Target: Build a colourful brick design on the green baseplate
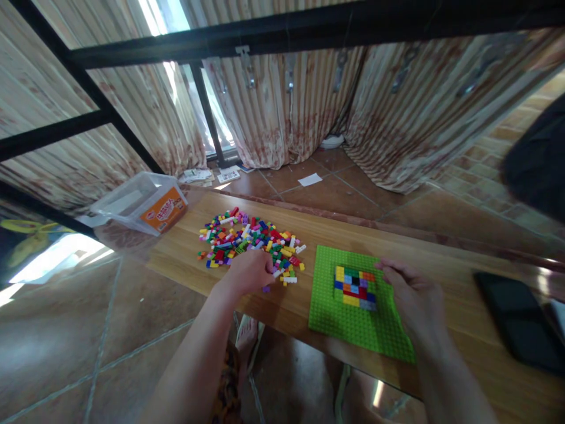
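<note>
My left hand (253, 270) reaches into the near side of a pile of loose toy building bricks (241, 232) in many colours. Its fingers are curled together beside a small white brick (278, 273), and what they pinch, if anything, is hidden. To the right lies a green studded baseplate (326, 318). On it sits a patchwork of joined bricks (353, 288) in yellow, blue, red, orange, green and grey. My right hand (412, 291) hovers at the baseplate's right edge, thumb and forefinger drawn together near the patchwork; anything between them is too small to make out.
All this lies on a narrow wooden bench top (282, 312). A black phone (516, 315) rests at its right. Beyond the left end stands a clear plastic box (141, 203) with an orange label. Papers (310, 179) lie on the tiled floor before striped curtains (282, 118) and a dark metal frame.
</note>
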`<state>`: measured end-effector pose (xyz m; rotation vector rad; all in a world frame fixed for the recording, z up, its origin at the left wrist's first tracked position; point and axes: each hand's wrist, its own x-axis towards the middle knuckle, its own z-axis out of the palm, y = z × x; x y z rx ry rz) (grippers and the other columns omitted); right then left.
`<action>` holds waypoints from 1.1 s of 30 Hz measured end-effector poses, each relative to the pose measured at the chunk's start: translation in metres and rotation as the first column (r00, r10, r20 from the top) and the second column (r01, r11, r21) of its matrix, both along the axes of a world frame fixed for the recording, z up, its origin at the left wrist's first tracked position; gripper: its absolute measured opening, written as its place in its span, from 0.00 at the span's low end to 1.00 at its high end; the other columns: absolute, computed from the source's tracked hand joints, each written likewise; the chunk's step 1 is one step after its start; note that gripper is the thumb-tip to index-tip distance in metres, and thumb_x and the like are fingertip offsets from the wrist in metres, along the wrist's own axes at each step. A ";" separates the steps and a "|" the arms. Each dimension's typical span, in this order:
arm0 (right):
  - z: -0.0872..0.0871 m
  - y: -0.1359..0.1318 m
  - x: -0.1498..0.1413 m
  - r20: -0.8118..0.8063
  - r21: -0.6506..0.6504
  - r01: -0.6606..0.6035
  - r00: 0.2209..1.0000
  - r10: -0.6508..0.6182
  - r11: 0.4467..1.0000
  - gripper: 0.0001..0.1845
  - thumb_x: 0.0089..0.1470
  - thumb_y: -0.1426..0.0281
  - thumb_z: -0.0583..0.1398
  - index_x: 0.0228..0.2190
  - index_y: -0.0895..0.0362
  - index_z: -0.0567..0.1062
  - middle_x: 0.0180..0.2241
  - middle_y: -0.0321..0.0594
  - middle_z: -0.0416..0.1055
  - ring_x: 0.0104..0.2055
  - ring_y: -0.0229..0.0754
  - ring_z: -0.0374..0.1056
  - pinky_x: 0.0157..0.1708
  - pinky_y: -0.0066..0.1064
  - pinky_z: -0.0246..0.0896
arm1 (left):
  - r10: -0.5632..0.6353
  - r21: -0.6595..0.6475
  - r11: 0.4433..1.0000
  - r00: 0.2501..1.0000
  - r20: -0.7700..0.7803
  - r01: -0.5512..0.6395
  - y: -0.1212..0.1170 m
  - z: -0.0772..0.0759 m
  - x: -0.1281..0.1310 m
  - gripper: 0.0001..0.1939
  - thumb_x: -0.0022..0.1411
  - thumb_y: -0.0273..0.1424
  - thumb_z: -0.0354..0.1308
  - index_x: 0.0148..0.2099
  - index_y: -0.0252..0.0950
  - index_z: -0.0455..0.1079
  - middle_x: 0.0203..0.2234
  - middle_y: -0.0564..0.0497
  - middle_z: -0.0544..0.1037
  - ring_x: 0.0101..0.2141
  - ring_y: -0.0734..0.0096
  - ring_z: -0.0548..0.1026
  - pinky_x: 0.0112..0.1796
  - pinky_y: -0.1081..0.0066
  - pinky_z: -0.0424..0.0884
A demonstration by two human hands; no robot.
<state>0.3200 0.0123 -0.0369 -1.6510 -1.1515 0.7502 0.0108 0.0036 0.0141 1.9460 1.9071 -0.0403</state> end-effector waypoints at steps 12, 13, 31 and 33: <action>-0.004 0.002 0.004 0.023 0.014 -0.035 0.999 0.035 0.999 0.15 0.47 0.60 0.61 0.34 0.56 0.81 0.35 0.41 0.81 0.41 0.49 0.74 0.49 0.45 0.65 | -0.013 0.123 0.992 0.986 -0.164 0.034 -0.004 -0.012 0.012 0.11 0.62 0.38 0.56 0.41 0.38 0.73 0.36 0.46 0.80 0.41 0.58 0.77 0.40 0.65 0.68; -0.005 0.002 0.004 0.021 0.012 -0.039 0.999 0.039 0.999 0.15 0.48 0.61 0.61 0.34 0.56 0.81 0.35 0.42 0.81 0.40 0.49 0.74 0.48 0.45 0.66 | -0.012 0.140 0.990 0.986 -0.166 0.035 -0.003 -0.013 0.012 0.11 0.63 0.38 0.55 0.42 0.38 0.73 0.36 0.46 0.80 0.41 0.58 0.77 0.40 0.65 0.68; -0.010 0.008 0.002 0.058 -0.022 -0.063 0.996 0.064 0.998 0.15 0.48 0.60 0.61 0.35 0.53 0.81 0.36 0.41 0.80 0.42 0.48 0.74 0.47 0.42 0.66 | -0.105 0.178 0.976 0.987 -0.120 0.126 -0.001 -0.021 0.006 0.07 0.59 0.33 0.58 0.35 0.38 0.76 0.35 0.46 0.78 0.40 0.59 0.76 0.39 0.66 0.68; -0.012 0.008 0.003 0.055 -0.018 -0.070 0.996 0.071 0.997 0.15 0.49 0.60 0.61 0.35 0.53 0.81 0.36 0.40 0.80 0.42 0.48 0.74 0.48 0.42 0.66 | -0.108 0.203 0.972 0.992 -0.061 0.119 0.000 -0.021 0.003 0.08 0.60 0.34 0.57 0.33 0.37 0.75 0.33 0.47 0.77 0.38 0.61 0.75 0.38 0.67 0.67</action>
